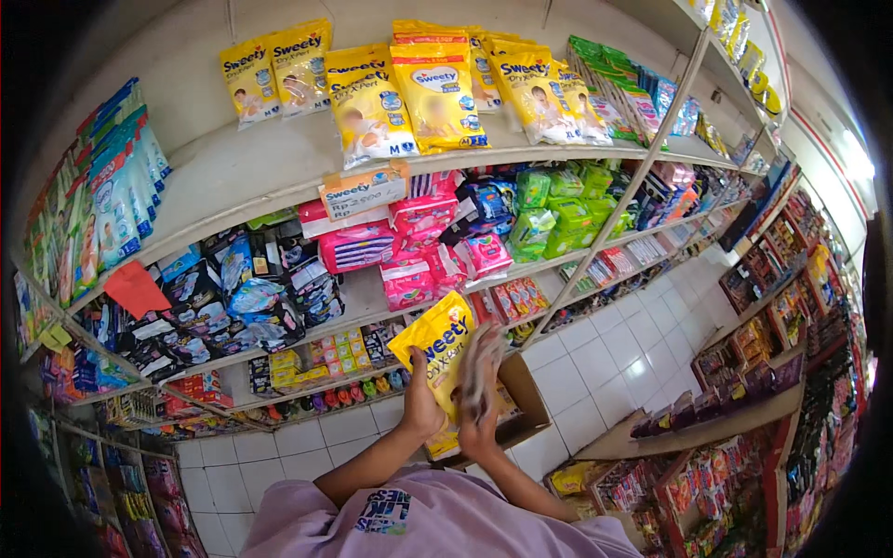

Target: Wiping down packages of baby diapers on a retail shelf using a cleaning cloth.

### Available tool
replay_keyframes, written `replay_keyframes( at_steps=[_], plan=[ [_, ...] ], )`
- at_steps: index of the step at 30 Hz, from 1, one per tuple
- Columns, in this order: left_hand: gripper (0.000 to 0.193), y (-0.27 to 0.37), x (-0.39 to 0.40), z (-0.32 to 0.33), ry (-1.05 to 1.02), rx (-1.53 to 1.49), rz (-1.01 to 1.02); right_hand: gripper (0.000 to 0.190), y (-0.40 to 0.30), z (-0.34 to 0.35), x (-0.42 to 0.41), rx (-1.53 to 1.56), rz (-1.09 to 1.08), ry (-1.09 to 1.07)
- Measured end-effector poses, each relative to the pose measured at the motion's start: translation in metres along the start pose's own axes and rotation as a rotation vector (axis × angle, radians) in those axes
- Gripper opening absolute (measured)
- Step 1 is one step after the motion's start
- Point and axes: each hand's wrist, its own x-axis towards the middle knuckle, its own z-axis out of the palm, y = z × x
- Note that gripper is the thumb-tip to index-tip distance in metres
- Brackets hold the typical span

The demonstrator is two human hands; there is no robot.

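My left hand (423, 403) grips the left edge of a yellow Sweety diaper pack (436, 335), held tilted in front of my chest. In my right hand (478, 434) is a greyish-pink cloth (483, 370), blurred, against or just beside the pack's right side. The right fingers are mostly hidden by blur. Below my hands, an open cardboard box (531, 401) sits over the tiled floor with yellow packs (442, 443) inside. Ahead, yellow Sweety packs (373, 104) stand on the upper shelf (237, 164).
A handwritten price card (366, 193) hangs from the shelf edge. Below are pink pad packs (356, 245), green packs (568, 216) and dark packs (202, 300). Blue-green diaper packs (115, 202) stand at left. A metal shelf post (631, 188) slants down on the right, near snack racks (704, 481).
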Motion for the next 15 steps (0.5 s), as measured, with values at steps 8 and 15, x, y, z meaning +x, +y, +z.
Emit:
replay_keyframes(
  at_steps=[8,15],
  plan=[
    [0.063,0.008,-0.001,-0.006,-0.011,0.023,0.165,0.051,0.025,0.017,0.009,0.013,-0.109,-0.100],
    [0.066,0.022,-0.007,-0.007,-0.005,0.225,0.229,0.053,-0.005,0.034,0.029,-0.045,-0.191,-0.226]
  ],
)
